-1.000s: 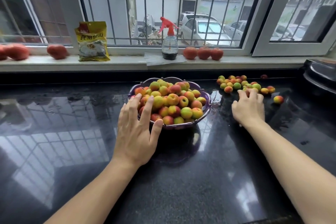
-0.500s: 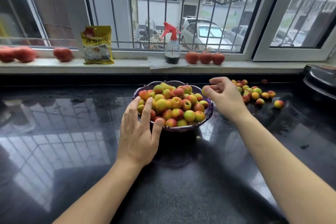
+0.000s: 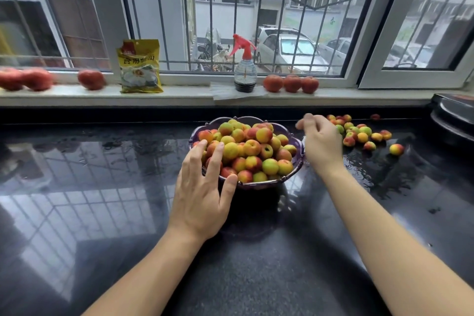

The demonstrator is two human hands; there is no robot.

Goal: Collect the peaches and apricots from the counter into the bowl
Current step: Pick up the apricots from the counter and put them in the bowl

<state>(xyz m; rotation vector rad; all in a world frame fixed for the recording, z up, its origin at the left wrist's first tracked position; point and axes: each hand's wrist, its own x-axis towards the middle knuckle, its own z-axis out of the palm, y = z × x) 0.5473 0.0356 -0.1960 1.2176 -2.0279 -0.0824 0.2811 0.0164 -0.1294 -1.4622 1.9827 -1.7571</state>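
Fruit heaped in a scalloped, translucent purple plastic bowl (image 3: 295, 174) at frame centre, on the glossy black speckled stone counter (image 3: 102, 187). Left hand (image 3: 202, 192) lies flat, fingers spread over the bowl's near-left rim and touching fruit, gripping nothing. Right hand (image 3: 320, 141), blurred, hangs just right of the bowl, fingers loosely curled; can't tell if anything is held. Small smooth red-yellow loose apricots (image 3: 361, 133) scattered right of centre, partly hidden behind that hand.

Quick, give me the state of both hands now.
Left hand: open, fingers resting on the bowl rim and fruit.
Right hand: fingers loosely curled beside the bowl; any fruit held cannot be told.
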